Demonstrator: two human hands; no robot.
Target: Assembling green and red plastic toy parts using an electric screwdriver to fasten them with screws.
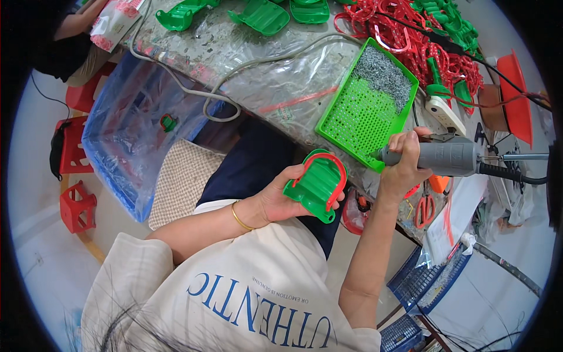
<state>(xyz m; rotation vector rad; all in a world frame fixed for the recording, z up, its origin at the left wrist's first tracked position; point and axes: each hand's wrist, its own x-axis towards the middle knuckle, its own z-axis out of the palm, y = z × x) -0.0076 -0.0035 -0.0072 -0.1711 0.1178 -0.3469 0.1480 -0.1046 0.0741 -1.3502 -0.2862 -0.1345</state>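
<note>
Our left hand pinched the green shell and red band between fingers, over the lap; our right hand wrapped fingers round the grey driver, nose at the green tray. Loosening that pinch could've let the red band slip.

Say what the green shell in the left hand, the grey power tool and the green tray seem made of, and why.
Green shell: probably moulded plastic, fairly glossy, from its even colour and bright highlights.
Power tool: satin grey, perhaps plastic or painted metal; its soft sheen fits both.
Tray: likely plastic with a slight sheen, judging by uniform colour and regular holes.
</note>
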